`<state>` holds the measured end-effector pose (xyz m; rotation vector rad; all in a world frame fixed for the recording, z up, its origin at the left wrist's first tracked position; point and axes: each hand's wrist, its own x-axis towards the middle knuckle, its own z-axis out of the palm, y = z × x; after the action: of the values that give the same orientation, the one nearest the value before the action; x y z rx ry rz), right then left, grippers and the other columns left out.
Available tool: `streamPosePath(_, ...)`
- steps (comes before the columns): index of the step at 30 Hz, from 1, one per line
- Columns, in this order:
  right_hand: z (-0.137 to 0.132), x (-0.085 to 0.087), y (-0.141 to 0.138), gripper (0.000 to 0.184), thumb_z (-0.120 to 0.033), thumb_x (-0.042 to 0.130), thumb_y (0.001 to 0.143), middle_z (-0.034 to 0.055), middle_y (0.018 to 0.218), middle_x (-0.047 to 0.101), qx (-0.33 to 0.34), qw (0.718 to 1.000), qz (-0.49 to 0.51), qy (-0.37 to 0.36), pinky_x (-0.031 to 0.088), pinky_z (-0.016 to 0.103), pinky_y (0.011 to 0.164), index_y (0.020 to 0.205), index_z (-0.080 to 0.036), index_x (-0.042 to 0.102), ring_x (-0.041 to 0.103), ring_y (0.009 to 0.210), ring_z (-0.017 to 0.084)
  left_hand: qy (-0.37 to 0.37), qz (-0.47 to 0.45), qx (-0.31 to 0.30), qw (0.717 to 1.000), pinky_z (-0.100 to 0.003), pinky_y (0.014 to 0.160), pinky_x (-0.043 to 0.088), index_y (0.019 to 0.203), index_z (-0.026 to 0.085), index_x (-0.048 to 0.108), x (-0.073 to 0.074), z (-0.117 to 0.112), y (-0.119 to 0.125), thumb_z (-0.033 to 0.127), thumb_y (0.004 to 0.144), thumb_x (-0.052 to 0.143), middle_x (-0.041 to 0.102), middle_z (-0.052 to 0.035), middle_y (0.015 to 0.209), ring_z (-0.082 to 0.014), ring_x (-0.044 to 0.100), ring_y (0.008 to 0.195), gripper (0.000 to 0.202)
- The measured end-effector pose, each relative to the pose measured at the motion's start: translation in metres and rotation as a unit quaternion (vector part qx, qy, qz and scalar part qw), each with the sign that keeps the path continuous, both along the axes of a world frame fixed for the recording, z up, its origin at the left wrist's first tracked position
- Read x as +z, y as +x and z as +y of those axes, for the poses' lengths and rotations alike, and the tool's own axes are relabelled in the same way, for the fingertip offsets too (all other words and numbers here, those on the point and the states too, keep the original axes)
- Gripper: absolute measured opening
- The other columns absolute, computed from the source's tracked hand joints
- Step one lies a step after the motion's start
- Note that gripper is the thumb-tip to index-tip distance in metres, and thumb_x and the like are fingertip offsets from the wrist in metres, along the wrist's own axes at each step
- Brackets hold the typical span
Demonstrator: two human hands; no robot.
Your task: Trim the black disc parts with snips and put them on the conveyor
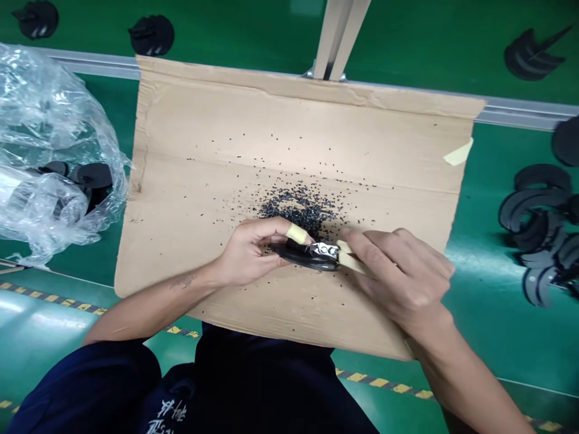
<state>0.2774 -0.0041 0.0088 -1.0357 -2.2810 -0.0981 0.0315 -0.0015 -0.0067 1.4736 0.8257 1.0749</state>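
Observation:
My left hand [251, 250] is closed on a flat black plastic part [304, 257], its forefinger wrapped in tan tape and pressing on top. My right hand [398, 271] grips a small cutting tool [332, 253] with a shiny metal head and pale handle, the head resting on the black part. Both hands work over a sheet of brown cardboard [217, 144] lying on the green table. A heap of small black trimmings [301, 208] lies on the cardboard just beyond the hands.
A crumpled clear plastic bag [49, 138] holding black parts sits at the left. A pile of several black curved parts [543, 232] lies at the right. More black parts [151, 34] lie beyond a metal rail [520, 111]. A pale post [339, 36] rises behind the cardboard.

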Motion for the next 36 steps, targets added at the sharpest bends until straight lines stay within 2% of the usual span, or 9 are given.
streamPosePath(5, -0.002, 0.005, -0.001, 0.028, -0.011, 0.072, 0.090, 0.0040, 0.088, 0.075, 0.026, 0.978, 0.136, -0.157, 0.049, 0.030, 0.056, 0.114, -0.025, 0.070, 0.067, 0.070, 0.016, 0.014, -0.001, -0.018, 1.000, -0.023, 0.078, 0.068, 0.104, 0.016, 0.075, 0.002, 0.001, 0.001, 0.022, 0.088, 0.080, 0.082, -0.0068, 0.097, -0.0150, 0.080, 0.087, 0.017)
streamPosePath(8, 0.005, 0.005, 0.005, 0.028, -0.014, 0.071, 0.091, 0.0042, 0.090, 0.074, 0.005, 0.966, 0.184, -0.183, 0.047, 0.031, 0.056, 0.116, -0.027, 0.070, 0.066, 0.071, 0.017, 0.056, 0.005, -0.013, 0.998, -0.026, 0.080, 0.067, 0.105, 0.016, 0.075, 0.005, 0.002, 0.002, 0.016, 0.089, 0.077, 0.081, -0.0079, 0.097, -0.0156, 0.080, 0.089, 0.017)
streamPosePath(15, 0.018, 0.006, 0.020, 0.032, -0.045, 0.061, 0.098, 0.0088, 0.090, 0.068, -0.104, 0.981, -0.039, -0.157, 0.045, 0.039, 0.071, 0.120, -0.023, 0.069, 0.060, 0.082, 0.026, 0.187, 0.075, 0.061, 0.977, -0.025, 0.074, 0.060, 0.103, 0.018, 0.074, 0.006, 0.002, 0.001, 0.019, 0.088, 0.076, 0.077, -0.0052, 0.093, -0.0132, 0.073, 0.085, 0.015)
streamPosePath(18, 0.018, 0.006, 0.022, 0.045, -0.055, 0.049, 0.101, 0.0116, 0.094, 0.066, -0.121, 0.972, -0.111, -0.168, 0.041, 0.040, 0.073, 0.124, -0.021, 0.066, 0.057, 0.087, 0.029, 0.199, 0.091, 0.058, 0.974, -0.026, 0.076, 0.060, 0.107, 0.019, 0.072, 0.010, 0.001, 0.001, 0.018, 0.090, 0.075, 0.076, -0.0050, 0.094, -0.0134, 0.071, 0.087, 0.018)
streamPosePath(23, 0.022, 0.002, 0.026, 0.049, -0.051, 0.036, 0.105, 0.0157, 0.102, 0.066, -0.117, 0.971, -0.164, -0.131, 0.042, 0.045, 0.083, 0.123, -0.015, 0.065, 0.055, 0.097, 0.033, 0.136, 0.122, 0.059, 0.981, -0.028, 0.080, 0.059, 0.107, 0.018, 0.072, 0.023, 0.010, -0.005, 0.036, 0.097, 0.068, 0.074, -0.0066, 0.097, -0.0148, 0.070, 0.090, 0.020)
streamPosePath(26, 0.026, -0.002, 0.028, 0.048, -0.048, 0.036, 0.105, 0.0180, 0.106, 0.066, -0.105, 0.977, -0.161, -0.090, 0.043, 0.047, 0.088, 0.119, -0.013, 0.065, 0.055, 0.102, 0.034, 0.054, 0.130, 0.063, 0.988, -0.028, 0.074, 0.059, 0.096, 0.017, 0.071, 0.032, 0.039, -0.017, 0.060, 0.102, 0.049, 0.073, -0.0072, 0.088, -0.0160, 0.069, 0.082, 0.049)
streamPosePath(29, 0.027, -0.004, 0.030, 0.047, -0.048, 0.038, 0.105, 0.0189, 0.108, 0.065, -0.096, 0.981, -0.153, -0.070, 0.045, 0.047, 0.089, 0.118, -0.012, 0.066, 0.056, 0.104, 0.034, 0.021, 0.146, 0.131, 0.980, -0.036, 0.085, 0.061, 0.094, 0.014, 0.070, 0.043, 0.089, -0.034, 0.069, 0.104, 0.026, 0.073, -0.0098, 0.089, -0.0203, 0.071, 0.089, 0.071)
streamPosePath(32, 0.025, -0.004, 0.032, 0.048, -0.054, 0.043, 0.103, 0.0178, 0.109, 0.065, -0.102, 0.983, -0.130, -0.086, 0.047, 0.047, 0.089, 0.117, -0.015, 0.067, 0.057, 0.107, 0.034, 0.104, 0.219, 0.200, 0.949, -0.040, 0.097, 0.057, 0.101, 0.015, 0.069, 0.052, 0.150, -0.047, 0.060, 0.107, 0.030, 0.074, -0.0098, 0.102, -0.0228, 0.069, 0.103, 0.060)
streamPosePath(36, 0.023, -0.002, 0.032, 0.044, -0.056, 0.047, 0.102, 0.0157, 0.111, 0.067, -0.104, 0.984, -0.091, -0.111, 0.050, 0.048, 0.091, 0.116, -0.020, 0.068, 0.059, 0.114, 0.034, 0.176, 0.413, 0.190, 0.873, -0.041, 0.113, 0.047, 0.119, 0.016, 0.067, 0.051, 0.217, -0.054, 0.029, 0.099, 0.048, 0.070, -0.0106, 0.130, -0.0246, 0.062, 0.124, 0.030)
